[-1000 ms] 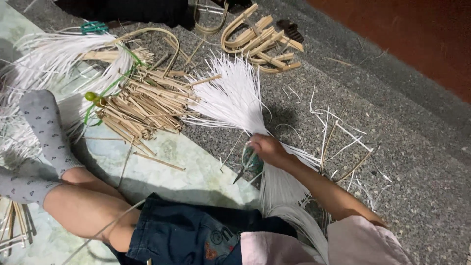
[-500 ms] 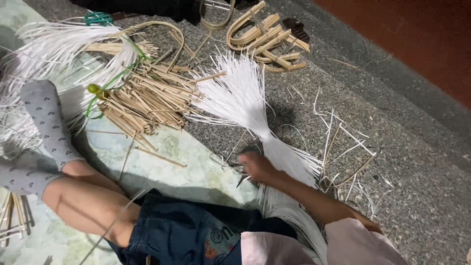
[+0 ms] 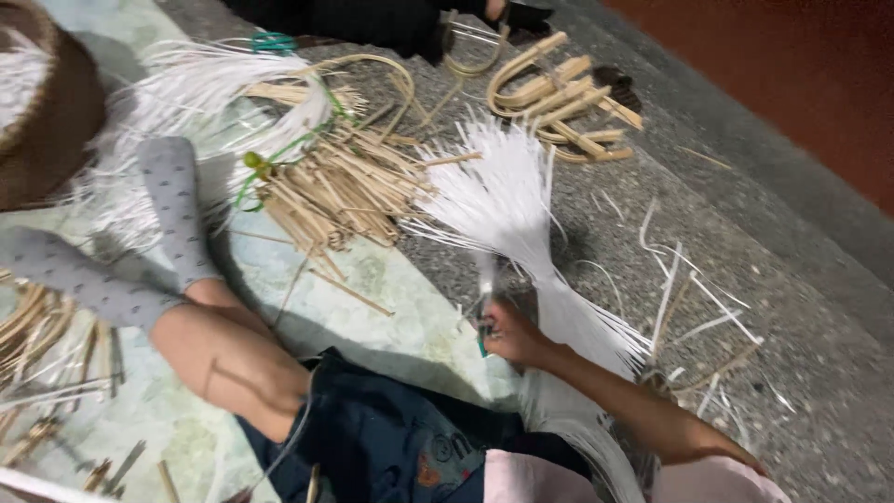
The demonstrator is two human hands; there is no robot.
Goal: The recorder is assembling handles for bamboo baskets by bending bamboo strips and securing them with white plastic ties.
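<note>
The grey stone floor (image 3: pixel 745 233) is covered with strips. A big fan of white strips (image 3: pixel 507 200) lies there beside a heap of tan sticks (image 3: pixel 340 191). The right hand (image 3: pixel 512 333) is closed around a small tool with a green handle (image 3: pixel 482 321), next to the white strips. The left hand is out of sight.

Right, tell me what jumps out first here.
A fan of white plastic strips spreads across the grey stone floor at centre. The right hand grips a small tool beside its narrow waist. Left of it lies a heap of tan cane sticks.
</note>
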